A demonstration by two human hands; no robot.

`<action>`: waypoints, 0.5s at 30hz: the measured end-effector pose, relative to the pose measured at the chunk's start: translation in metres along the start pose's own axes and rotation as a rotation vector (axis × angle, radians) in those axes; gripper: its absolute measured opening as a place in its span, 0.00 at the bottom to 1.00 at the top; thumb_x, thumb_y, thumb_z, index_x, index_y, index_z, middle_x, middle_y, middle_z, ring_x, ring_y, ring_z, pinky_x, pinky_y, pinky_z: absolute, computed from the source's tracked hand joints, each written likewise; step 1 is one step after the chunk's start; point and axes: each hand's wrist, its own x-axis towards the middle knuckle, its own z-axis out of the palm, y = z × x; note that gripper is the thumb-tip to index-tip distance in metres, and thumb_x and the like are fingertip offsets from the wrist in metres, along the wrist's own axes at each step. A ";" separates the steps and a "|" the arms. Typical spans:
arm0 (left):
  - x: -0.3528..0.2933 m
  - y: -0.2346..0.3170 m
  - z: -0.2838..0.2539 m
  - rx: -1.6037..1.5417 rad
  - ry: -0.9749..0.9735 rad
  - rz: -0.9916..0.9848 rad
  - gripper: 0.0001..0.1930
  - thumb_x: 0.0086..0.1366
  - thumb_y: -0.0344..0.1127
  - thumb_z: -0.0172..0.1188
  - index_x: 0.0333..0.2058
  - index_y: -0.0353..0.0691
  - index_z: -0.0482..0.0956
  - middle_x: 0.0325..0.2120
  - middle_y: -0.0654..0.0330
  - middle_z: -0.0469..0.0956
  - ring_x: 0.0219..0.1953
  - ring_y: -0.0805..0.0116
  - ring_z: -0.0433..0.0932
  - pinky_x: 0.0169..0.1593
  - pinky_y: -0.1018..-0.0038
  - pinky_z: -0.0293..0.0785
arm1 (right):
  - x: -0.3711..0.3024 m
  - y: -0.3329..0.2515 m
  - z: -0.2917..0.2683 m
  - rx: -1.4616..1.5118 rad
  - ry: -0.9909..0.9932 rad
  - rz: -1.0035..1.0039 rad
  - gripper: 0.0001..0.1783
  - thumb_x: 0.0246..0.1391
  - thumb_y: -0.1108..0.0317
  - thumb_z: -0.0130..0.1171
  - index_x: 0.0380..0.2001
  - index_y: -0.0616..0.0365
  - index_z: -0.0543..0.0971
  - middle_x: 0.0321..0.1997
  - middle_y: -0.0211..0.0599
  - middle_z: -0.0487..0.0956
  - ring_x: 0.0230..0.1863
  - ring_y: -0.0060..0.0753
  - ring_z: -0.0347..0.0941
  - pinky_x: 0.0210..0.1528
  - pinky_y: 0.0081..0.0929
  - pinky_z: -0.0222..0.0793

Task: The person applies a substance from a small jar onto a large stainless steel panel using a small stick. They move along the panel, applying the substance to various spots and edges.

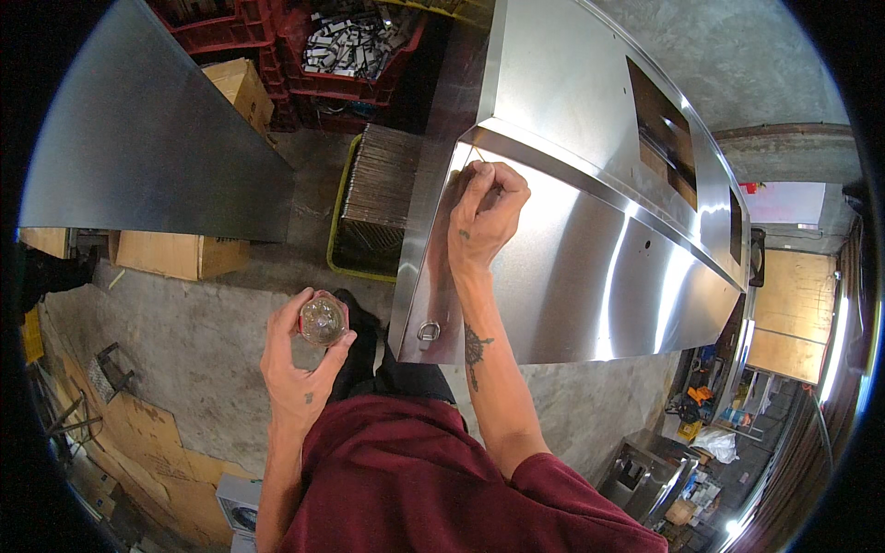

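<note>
My left hand (300, 355) is wrapped round a small round clear jar (323, 319), seen from above, with a reddish side. What the jar holds is hard to make out. Up at the left corner of a large stainless steel housing (553, 249), my right hand (490, 203) pinches a thin stick-like tool (477, 155). Its tip is at the folded seam of the metal, and its end is too fine to identify. A small metal D-shaped ring (429, 331) lies on the housing's near left edge.
Left of the housing, a yellow-green crate (344, 217) holds a stack of thin metal racks. Red crates (355, 88) of small metal parts stand behind it. A dark sheet-metal panel (147, 147) juts in at left above cardboard boxes (175, 255). Rectangular openings (662, 129) cut through the housing's upper face.
</note>
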 end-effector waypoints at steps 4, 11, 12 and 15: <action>0.001 0.001 -0.001 0.007 0.001 0.006 0.36 0.62 0.28 0.84 0.68 0.36 0.80 0.59 0.48 0.83 0.58 0.55 0.84 0.62 0.61 0.81 | 0.000 0.002 0.001 -0.023 0.011 -0.028 0.09 0.81 0.67 0.61 0.50 0.63 0.78 0.49 0.42 0.83 0.45 0.32 0.83 0.45 0.31 0.81; 0.002 0.002 -0.002 0.009 0.002 0.008 0.36 0.62 0.28 0.84 0.68 0.36 0.80 0.59 0.47 0.83 0.59 0.54 0.84 0.63 0.61 0.81 | 0.000 0.005 0.002 -0.029 0.018 -0.041 0.09 0.81 0.66 0.61 0.49 0.62 0.79 0.49 0.41 0.82 0.44 0.30 0.82 0.45 0.30 0.80; 0.002 0.003 -0.002 0.014 0.003 0.011 0.36 0.62 0.28 0.84 0.68 0.36 0.80 0.59 0.47 0.83 0.59 0.54 0.84 0.63 0.61 0.81 | 0.000 0.005 0.002 -0.025 0.020 -0.038 0.09 0.82 0.66 0.61 0.49 0.62 0.79 0.49 0.41 0.82 0.44 0.30 0.82 0.45 0.30 0.80; 0.002 0.001 -0.003 0.023 -0.004 0.021 0.36 0.62 0.28 0.84 0.68 0.36 0.80 0.59 0.47 0.83 0.59 0.54 0.84 0.63 0.60 0.81 | 0.000 0.005 0.003 -0.040 0.021 -0.050 0.10 0.82 0.65 0.61 0.50 0.62 0.79 0.50 0.41 0.82 0.44 0.30 0.82 0.45 0.31 0.81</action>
